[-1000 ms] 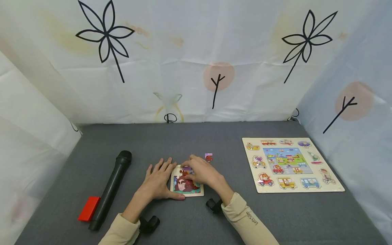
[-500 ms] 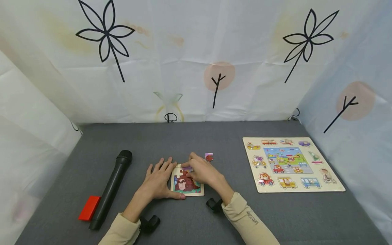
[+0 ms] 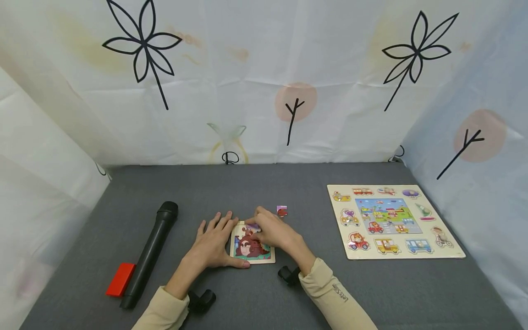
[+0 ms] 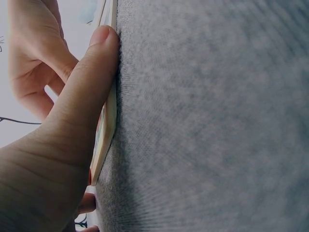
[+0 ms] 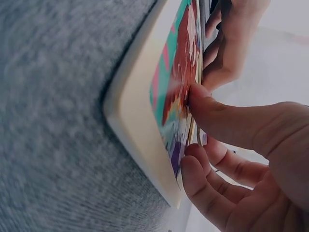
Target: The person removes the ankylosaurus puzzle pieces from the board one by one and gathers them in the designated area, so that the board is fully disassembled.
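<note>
A small wooden jigsaw puzzle lies flat on the grey table, its picture brown, teal and purple in a pale frame. My left hand is spread along its left side, fingers extended; the thumb lies along the front edge in the left wrist view. Over the upper right of the picture, my right hand is bent, thumb and fingertips pinching a puzzle piece at the surface. The right wrist view shows that thumb close to the fingers, which hide most of the piece. A loose puzzle piece lies just beyond the hand.
To the right lies a larger wooden peg puzzle with vehicle pictures. At left are a black microphone and a red block beside it. A white patterned cloth hangs behind the table.
My right hand's fingers have shifted very slightly over the upper part of the small puzzle. The left hand stays where it was, and the loose piece has not moved.
</note>
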Demonstrator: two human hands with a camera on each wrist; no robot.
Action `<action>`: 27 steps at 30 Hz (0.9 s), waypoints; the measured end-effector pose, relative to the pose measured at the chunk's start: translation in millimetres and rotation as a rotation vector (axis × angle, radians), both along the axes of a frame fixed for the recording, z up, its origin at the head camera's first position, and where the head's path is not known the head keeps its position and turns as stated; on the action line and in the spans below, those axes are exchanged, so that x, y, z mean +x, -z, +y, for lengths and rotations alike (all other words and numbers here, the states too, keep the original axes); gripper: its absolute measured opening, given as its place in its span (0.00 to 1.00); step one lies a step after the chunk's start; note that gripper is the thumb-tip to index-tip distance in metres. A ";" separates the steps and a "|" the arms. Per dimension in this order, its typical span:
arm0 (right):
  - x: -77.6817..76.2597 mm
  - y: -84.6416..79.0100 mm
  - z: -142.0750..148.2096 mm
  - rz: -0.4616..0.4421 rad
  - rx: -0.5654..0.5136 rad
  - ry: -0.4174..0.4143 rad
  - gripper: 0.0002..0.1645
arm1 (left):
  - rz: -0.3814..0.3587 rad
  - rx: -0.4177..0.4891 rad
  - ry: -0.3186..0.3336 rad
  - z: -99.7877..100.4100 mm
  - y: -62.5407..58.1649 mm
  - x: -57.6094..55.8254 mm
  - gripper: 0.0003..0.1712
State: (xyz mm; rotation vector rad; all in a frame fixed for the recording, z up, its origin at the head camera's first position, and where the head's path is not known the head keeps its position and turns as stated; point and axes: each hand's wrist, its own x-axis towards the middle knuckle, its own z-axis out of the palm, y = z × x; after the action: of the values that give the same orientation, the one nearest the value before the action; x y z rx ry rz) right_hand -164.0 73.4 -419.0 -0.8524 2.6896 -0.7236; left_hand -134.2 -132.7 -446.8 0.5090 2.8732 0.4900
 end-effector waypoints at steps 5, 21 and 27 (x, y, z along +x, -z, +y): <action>0.2 0.0 -0.3 0.000 0.005 -0.006 0.24 | 0.002 0.001 0.002 0.0 -0.3 -0.2 0.72; -1.9 -2.7 9.0 -0.003 -0.027 -0.005 0.21 | 0.008 0.014 0.002 0.1 1.3 0.3 0.72; -7.7 -6.9 25.0 0.015 -0.034 0.026 0.19 | 0.009 0.002 0.002 -0.5 0.1 0.6 0.72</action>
State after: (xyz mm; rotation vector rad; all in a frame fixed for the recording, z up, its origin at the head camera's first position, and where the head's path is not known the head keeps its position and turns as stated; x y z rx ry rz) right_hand -171.7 98.4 -412.2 -0.8355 2.7134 -0.7732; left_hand -133.5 -133.2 -446.8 0.5152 2.8811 0.4914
